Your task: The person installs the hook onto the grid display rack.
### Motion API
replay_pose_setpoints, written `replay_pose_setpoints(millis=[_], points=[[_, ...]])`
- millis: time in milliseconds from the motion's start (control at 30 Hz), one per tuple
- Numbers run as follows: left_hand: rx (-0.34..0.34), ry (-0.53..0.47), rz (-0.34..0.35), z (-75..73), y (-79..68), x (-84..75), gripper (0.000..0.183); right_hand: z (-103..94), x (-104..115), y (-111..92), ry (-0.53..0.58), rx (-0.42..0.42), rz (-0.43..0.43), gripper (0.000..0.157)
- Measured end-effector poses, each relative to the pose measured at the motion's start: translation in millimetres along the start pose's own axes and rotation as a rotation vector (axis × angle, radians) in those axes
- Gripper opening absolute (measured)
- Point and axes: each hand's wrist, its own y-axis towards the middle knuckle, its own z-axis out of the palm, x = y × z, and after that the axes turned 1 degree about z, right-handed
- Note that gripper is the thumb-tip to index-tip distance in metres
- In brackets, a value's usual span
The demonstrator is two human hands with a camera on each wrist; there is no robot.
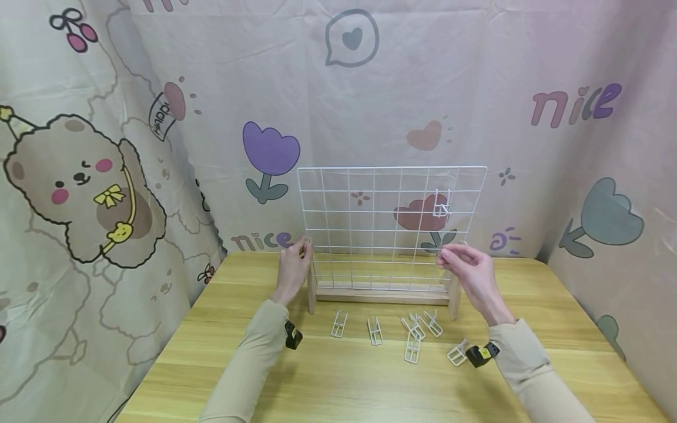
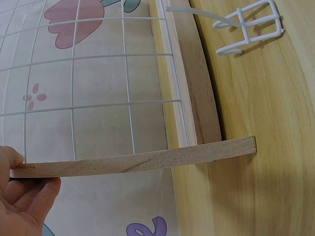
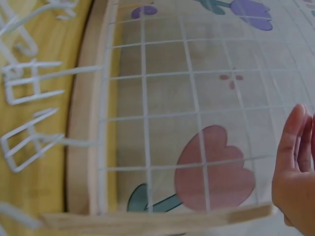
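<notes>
A white wire grid panel [image 1: 391,229] stands upright in a wooden stand [image 1: 381,295]. My left hand [image 1: 294,267] pinches the upper end of the stand's left wooden upright [image 2: 138,160], thumb on one side and fingers on the other. My right hand [image 1: 472,276] is raised beside the right edge of the grid, near the right upright [image 1: 453,294]. In the right wrist view its fingers [image 3: 291,137] are fairly straight, apart from the wood. One white wire hook [image 1: 441,204] hangs on the upper right of the grid.
Several white wire hooks lie on the wooden table [image 1: 317,382] in front of the stand: one hook [image 1: 339,324] at left, another hook [image 1: 375,331] near the middle, a hook cluster [image 1: 412,348] right of it, and one hook [image 1: 457,353] beside the right wrist. A printed curtain [image 1: 211,117] surrounds the table.
</notes>
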Motion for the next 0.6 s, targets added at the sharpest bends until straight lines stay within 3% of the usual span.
replay_pose_setpoints(millis=[400, 600], points=[[0.01, -0.008, -0.016, 0.0, 0.1, 0.1, 0.033, -35.0, -20.5, -30.1, -0.224, 0.101, 0.064, 0.026], [0.012, -0.009, -0.015, 1.0, -0.5, 0.9, 0.034, -57.4, -29.5, -46.9, -0.367, 0.132, 0.16, 0.018]])
